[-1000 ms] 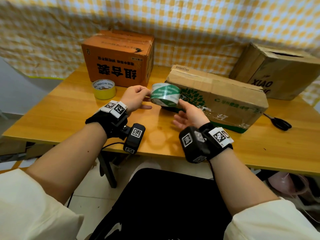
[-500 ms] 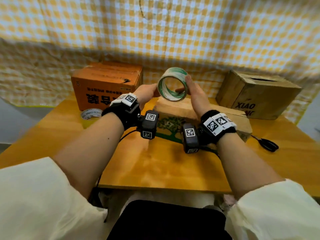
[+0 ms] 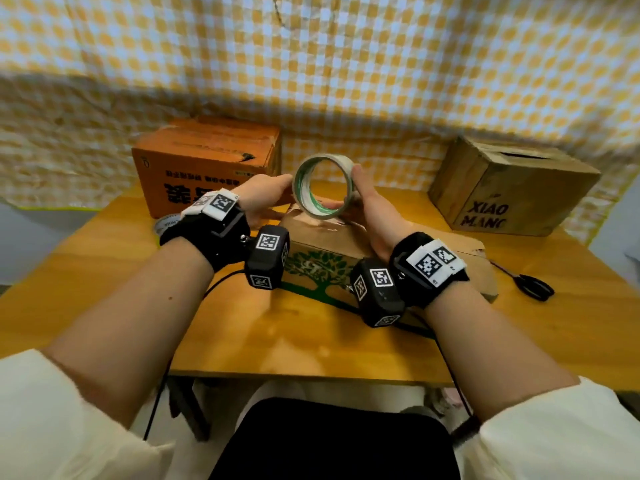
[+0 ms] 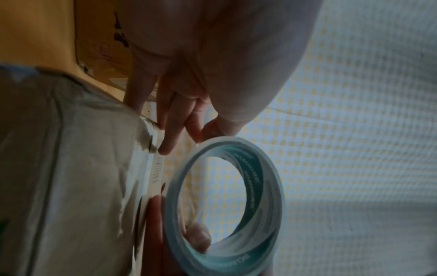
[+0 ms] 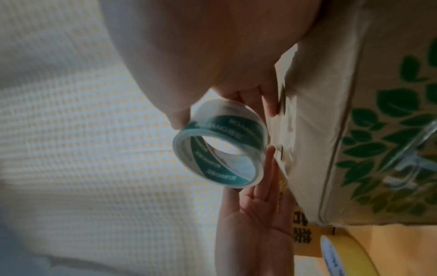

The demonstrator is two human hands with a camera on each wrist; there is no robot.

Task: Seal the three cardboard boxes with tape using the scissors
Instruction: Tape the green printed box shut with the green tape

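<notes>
i have the tape (image 3: 323, 186) held up at frame centre, both hands on it, above the near box (image 3: 325, 268). my right hand (image 3: 372, 209) sits right of the roll, thumb on the outer rim and fingers curled under its lower edge, so that hand is clamped on the roll. my left hand (image 3: 263, 199) is at the roll's left side; in the right wrist view its palm is open with the fingers straight, tips touching the roll, not wrapped round it. the roll stands on edge with its hole facing me, so its axis runs from me toward the back wall. the loose end i cannot make out in any view. i judge the straight left fingers are placed to hunt for that end, with the right hand turning the roll.

the near box lies directly beneath the roll, its long side running left to right across the frame, closer to both hands than anything else. the scissors (image 3: 533, 287) lie at mid right on the table (image 3: 104, 271), well apart, on the right hand's side. further back, the orange box (image 3: 204, 164) is upper left and the brown box (image 3: 512, 188) upper right. a yellow roll (image 3: 165, 226) peeks out behind my left wrist.
</notes>
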